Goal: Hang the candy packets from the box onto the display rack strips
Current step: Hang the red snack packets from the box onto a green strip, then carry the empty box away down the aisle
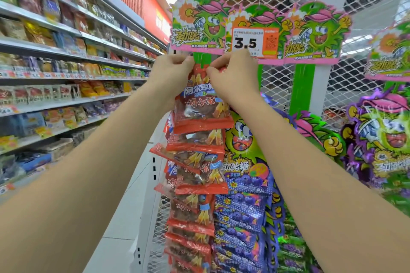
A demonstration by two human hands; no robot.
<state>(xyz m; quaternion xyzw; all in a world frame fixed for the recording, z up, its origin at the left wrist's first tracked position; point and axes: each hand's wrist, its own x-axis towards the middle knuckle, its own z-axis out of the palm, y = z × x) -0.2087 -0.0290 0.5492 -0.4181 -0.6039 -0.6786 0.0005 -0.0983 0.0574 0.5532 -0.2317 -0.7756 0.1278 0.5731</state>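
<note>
Off to the left of the left hand (174,68), long store shelves (66,35) run down the aisle, packed with snack bags. Straight behind both hands stands the white mesh display rack (277,77), its top hung with green and pink cartoon header cards (199,26). Below the hands a column of red candy packets (195,184) hangs down the rack, each overlapping the next. Just right of it, under the right forearm, hangs a column of blue packets (241,204). The top red packet (199,106) hangs directly beneath the 2 hands. The left hand pinches its upper left corner with curled fingers; the right hand (233,71) pinches the upper right corner. Between the 2 hands a green strip (199,58) shows behind the packet's top edge; whether the packet is hooked on it I cannot tell. Just above the right hand sits an orange and white price tag (247,42) reading 3.5.
</note>
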